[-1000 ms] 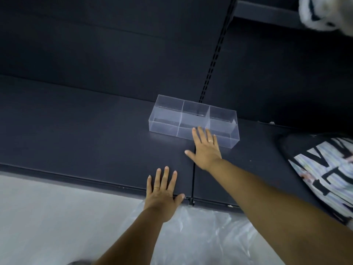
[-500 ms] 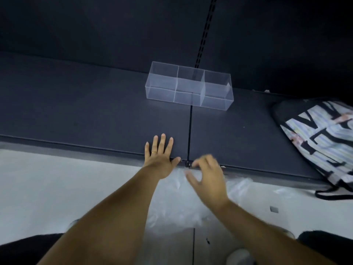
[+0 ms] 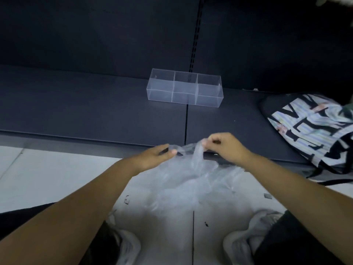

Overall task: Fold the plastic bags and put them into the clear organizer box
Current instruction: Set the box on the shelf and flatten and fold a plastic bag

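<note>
A clear plastic bag [image 3: 191,184] lies crumpled on the pale floor in front of a low dark shelf. My left hand [image 3: 154,157] pinches its top edge on the left. My right hand [image 3: 223,148] pinches one of its handles and lifts it a little. Further back on the shelf stands the clear organizer box [image 3: 185,88], with three compartments in a row, all of them empty. Both hands are well short of the box.
The dark shelf [image 3: 86,108] has a front lip and a dark back wall. A black and striped printed bag [image 3: 313,127] lies on the shelf at the right. My two white shoes [image 3: 246,238] are on the floor below.
Both hands have come back off the shelf to the floor. They now pinch the plastic bag and raise its top edge. The box has not moved.
</note>
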Tool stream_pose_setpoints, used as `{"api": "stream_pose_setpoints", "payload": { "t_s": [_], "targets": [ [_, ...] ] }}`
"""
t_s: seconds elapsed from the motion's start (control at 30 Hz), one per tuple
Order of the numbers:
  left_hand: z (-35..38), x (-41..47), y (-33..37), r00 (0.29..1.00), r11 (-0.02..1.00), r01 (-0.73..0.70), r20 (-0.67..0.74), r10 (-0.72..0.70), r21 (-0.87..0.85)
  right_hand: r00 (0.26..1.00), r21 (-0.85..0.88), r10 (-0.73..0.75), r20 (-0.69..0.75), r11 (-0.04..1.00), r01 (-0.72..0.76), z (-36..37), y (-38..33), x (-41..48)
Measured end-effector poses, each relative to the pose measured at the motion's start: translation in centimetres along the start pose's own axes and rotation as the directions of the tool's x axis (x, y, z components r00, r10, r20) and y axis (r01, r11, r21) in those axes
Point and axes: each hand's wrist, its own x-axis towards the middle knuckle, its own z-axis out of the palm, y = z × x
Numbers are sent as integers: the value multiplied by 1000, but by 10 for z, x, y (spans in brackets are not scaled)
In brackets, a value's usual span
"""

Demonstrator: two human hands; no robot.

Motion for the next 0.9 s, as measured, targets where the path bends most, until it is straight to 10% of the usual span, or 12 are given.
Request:
{"api": "stream_pose_setpoints", "payload": {
  "t_s": [0.23, 0.43, 0.63, 0.9],
  "targets": [
    [5, -49, 94, 880, 908, -277, 296, 371, -315, 971, 503, 233, -56, 846, -175, -72, -61, -15],
    [20, -69, 126, 908, 864, -288, 168, 383, -413, 865, 586, 477, -158, 750, -306, -86, -68, -40],
    [21, -76, 140, 929, 790, -348, -298, 219, -505, 911, 244, 25, -411, 966, 84, -102, -98, -74],
    [10, -89, 149, 895, 780, -430, -325, 305, -455, 943, 262, -210, -258, 924, 277, -75, -116, -88]
  ]
}}
